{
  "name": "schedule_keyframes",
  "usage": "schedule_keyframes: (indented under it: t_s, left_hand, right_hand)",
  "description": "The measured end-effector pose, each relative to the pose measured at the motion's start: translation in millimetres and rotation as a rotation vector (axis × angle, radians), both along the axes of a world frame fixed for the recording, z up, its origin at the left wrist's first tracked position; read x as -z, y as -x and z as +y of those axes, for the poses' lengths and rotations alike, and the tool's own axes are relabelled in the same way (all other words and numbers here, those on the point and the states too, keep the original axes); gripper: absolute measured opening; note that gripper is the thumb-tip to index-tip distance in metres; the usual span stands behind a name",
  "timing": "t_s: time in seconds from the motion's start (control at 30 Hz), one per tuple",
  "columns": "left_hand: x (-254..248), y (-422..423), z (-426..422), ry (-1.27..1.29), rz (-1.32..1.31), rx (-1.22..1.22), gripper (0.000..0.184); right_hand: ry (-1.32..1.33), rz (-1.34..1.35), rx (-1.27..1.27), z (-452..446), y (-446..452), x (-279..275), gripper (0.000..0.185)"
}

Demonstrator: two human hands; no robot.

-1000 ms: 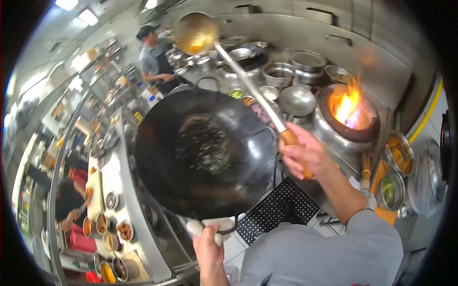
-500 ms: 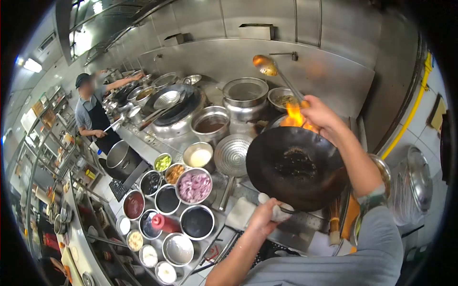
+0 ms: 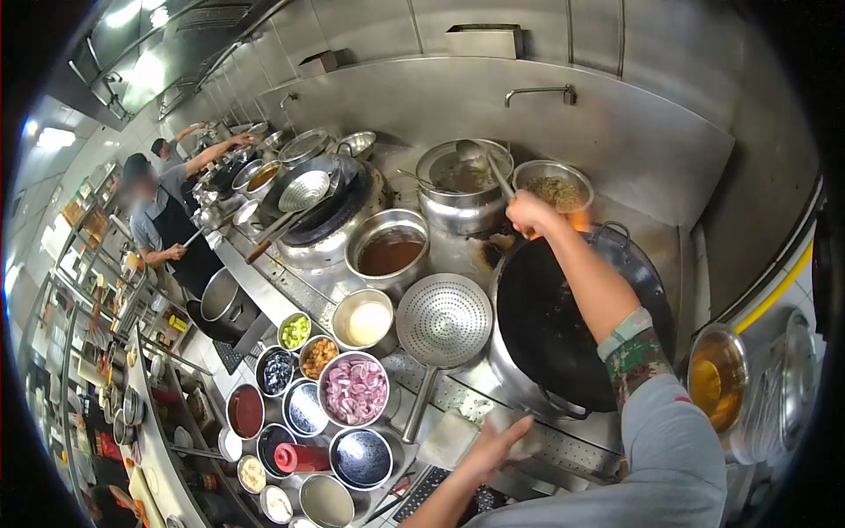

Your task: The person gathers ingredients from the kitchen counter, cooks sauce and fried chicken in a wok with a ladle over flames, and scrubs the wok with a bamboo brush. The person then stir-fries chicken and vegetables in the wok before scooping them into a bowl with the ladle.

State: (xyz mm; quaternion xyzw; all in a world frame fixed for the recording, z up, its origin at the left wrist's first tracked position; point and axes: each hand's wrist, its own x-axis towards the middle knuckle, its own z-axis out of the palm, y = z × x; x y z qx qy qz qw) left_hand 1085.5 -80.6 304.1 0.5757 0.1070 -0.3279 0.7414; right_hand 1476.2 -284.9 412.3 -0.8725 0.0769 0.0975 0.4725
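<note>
My right hand [image 3: 531, 214] grips the handle of a ladle [image 3: 472, 153], whose bowl is over the wide metal pot [image 3: 466, 207] at the back. Below my right forearm, a black wok [image 3: 563, 308] sits on the burner, with a little flame [image 3: 578, 220] at its far edge. In front of the wok, my left hand [image 3: 495, 449] is away from its handle, thumb stretched out. A pale cloth [image 3: 525, 443] shows as a blur at its fingers. A folded cloth [image 3: 446, 438] lies just left of that hand.
A perforated strainer [image 3: 444, 319] lies left of the wok. Bowls of sliced onion [image 3: 354, 389], sauces and other ingredients stand at lower left, with a red squeeze bottle [image 3: 299, 458]. A bowl of amber liquid [image 3: 715, 378] is at right. Co-workers [image 3: 172, 220] stand at far left.
The wok, tilted up in my left hand before, now rests on the burner. My left hand has let go of it and moved lower. The ladle has swung down to the pot; the flame is smaller.
</note>
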Motion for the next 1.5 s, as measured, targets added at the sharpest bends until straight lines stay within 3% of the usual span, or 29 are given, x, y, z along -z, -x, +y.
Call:
schedule_keyframes:
  t_s: [0.03,0.1,0.17,0.2,0.3,0.47,0.53,0.67,0.73,0.8,0.83,0.9,0.93,1.03,1.13,1.27,1.4,1.5]
  left_hand:
    - [2,7,19,-0.120,-0.049,-0.025,0.052]
    - [11,14,55,-0.335,-0.111,-0.050,0.059]
    - [43,13,82,-0.536,-0.135,-0.041,0.072]
    - [57,13,91,-0.563,-0.193,-0.011,0.069]
    - [75,15,100,-0.652,-0.324,0.043,0.063]
    - [59,20,95,-0.747,-0.445,0.142,0.067]
    - [61,21,92,-0.929,-0.650,0.121,0.070]
    - [6,8,96,-1.188,-0.972,-0.007,0.065]
    - [-6,-8,107,-1.301,-1.047,-0.003,0.060]
    - [26,-22,119,-1.560,-1.066,0.085,0.057]
    - [27,-25,121,-1.516,-0.961,0.168,0.055]
    - [28,-28,126,-1.425,-0.745,0.315,0.051]
    - [30,-25,130,-1.461,-0.858,0.301,0.048]
    - [9,-16,138,-1.410,-0.838,0.352,0.043]
    - [-31,-3,149,-1.331,-0.762,0.436,0.031]
    - [-51,18,162,-1.340,-0.716,0.531,0.033]
    - [-34,25,166,-1.350,-0.729,0.465,0.038]
    - [-33,32,162,-1.405,-0.725,0.445,0.041]
  right_hand:
    - [0.307,-0.145,0.055,12,28,-14,0.010]
    - [0.093,-0.094,-0.005,5,13,6,0.011]
    - [-0.357,0.003,0.090,17,39,-32,0.011]
    - [-0.679,0.104,0.039,0,11,-7,0.007]
    - [-1.860,0.443,0.159,-19,22,-19,0.009]
    - [-2.161,0.337,0.009,-28,79,-41,0.012]
    - [-2.165,0.266,0.001,-32,109,-55,0.012]
    - [-2.176,0.189,-0.019,-42,193,-80,0.012]
    - [-2.140,0.164,0.077,-46,237,-96,0.033]
    - [-2.050,0.097,0.163,-51,278,-103,0.055]
    - [-1.990,0.057,0.184,-57,295,-102,0.063]
    - [-1.858,0.068,0.161,-71,327,-95,0.057]
    - [-1.795,0.070,0.218,-79,342,-92,0.055]
    - [-1.548,0.022,0.266,-91,387,-85,0.049]
    - [-1.438,0.135,0.397,-121,417,-67,0.041]
    - [-1.231,0.163,0.492,-143,448,-55,0.032]
    - [-0.743,-0.006,0.538,-141,450,-47,0.037]
    - [-0.256,-0.044,0.411,-116,437,-61,0.048]
